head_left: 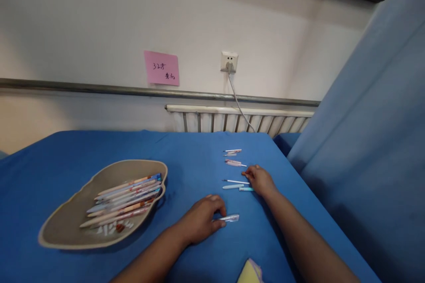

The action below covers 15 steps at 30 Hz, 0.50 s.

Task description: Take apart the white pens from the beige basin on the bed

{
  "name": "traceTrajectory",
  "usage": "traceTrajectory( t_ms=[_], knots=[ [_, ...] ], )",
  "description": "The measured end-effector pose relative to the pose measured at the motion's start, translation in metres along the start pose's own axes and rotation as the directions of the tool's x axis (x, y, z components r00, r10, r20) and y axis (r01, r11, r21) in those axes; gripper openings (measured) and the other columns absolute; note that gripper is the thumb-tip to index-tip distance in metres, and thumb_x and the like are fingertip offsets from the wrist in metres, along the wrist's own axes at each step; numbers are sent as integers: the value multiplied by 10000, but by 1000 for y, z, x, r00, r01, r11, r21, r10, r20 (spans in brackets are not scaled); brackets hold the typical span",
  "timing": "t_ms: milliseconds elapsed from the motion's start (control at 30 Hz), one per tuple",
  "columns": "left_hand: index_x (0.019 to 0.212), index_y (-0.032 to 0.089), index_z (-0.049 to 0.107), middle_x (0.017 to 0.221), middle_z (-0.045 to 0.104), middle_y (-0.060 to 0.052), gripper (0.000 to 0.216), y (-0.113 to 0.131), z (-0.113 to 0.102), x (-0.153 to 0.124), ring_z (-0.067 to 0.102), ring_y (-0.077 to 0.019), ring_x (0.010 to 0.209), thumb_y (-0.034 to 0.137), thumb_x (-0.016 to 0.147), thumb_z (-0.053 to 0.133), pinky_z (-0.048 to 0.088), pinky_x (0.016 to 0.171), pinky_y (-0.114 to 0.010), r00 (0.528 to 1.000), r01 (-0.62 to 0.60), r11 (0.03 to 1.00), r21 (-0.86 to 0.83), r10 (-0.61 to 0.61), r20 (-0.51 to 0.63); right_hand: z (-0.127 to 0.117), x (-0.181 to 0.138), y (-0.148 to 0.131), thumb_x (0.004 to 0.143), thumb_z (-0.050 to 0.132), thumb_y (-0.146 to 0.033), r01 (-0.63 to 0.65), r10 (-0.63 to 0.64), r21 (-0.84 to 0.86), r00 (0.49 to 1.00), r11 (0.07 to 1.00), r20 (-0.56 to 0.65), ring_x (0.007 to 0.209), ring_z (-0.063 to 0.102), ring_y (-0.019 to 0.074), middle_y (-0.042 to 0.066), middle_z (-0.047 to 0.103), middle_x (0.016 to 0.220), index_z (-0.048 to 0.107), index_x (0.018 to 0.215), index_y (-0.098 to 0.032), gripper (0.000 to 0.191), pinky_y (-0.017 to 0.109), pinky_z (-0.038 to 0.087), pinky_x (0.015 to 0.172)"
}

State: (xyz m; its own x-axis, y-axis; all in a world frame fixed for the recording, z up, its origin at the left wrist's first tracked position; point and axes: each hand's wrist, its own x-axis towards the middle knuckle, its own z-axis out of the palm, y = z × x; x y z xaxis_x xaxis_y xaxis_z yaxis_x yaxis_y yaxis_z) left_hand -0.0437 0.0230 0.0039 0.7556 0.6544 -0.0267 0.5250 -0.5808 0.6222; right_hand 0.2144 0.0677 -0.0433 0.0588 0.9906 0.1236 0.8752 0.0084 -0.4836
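My left hand (pixel 204 219) is closed around one end of a white pen (pixel 230 218), low over the blue cloth. Farther right, the fingertips of my right hand (pixel 261 180) pinch a small brown piece (pixel 244 173), too small to name surely. Just left of that hand lie a thin pen refill (pixel 234 181), a pale blue pen barrel (pixel 233 186) and a teal-ended piece (pixel 246 189). Behind them, small groups of pink-and-white pen parts (pixel 234 163) and further slim pen parts (pixel 232 152) rest on the cloth.
A beige leaf-shaped tray (pixel 63 225) on the left holds many pens (pixel 129 199) and small white and brown bits (pixel 114 228). A yellow cloth-like item (pixel 249 273) lies at the front. A radiator (pixel 239 109) and wall stand behind the table; a blue curtain (pixel 375 110) hangs right.
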Motion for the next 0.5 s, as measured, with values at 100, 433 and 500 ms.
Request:
traceTrajectory(
  t_ms=[100, 433, 500],
  knots=[
    [868, 217, 605, 892, 593, -16, 101, -3, 6, 2, 541, -181, 850, 225, 767, 598, 404, 750, -264, 998, -5, 1000, -8, 4, -60, -1, 11, -13, 834, 539, -196, -13, 13, -19, 1000, 1000, -22, 823, 596, 173, 62, 630, 921, 639, 893, -186, 117, 262, 416, 742],
    [892, 214, 577, 909, 592, -19, 113, -7, 12, 3, 533, -184, 860, 263, 792, 597, 395, 765, -268, 992, -43, 999, 1, 43, -115, 0, -72, -70, 856, 522, -252, 152, -159, 160, 987, 975, 33, 898, 583, 184, 41, 651, 936, 613, 956, -211, 141, 269, 417, 807],
    [927, 214, 563, 937, 580, -19, 248, -7, 8, 0, 520, -196, 879, 286, 718, 675, 395, 763, -272, 995, -35, 999, 10, 36, -92, 3, -93, -75, 804, 594, -229, 171, -185, 155, 980, 973, 80, 924, 559, 202, 39, 637, 948, 614, 966, -220, 163, 283, 408, 815]
  ],
)
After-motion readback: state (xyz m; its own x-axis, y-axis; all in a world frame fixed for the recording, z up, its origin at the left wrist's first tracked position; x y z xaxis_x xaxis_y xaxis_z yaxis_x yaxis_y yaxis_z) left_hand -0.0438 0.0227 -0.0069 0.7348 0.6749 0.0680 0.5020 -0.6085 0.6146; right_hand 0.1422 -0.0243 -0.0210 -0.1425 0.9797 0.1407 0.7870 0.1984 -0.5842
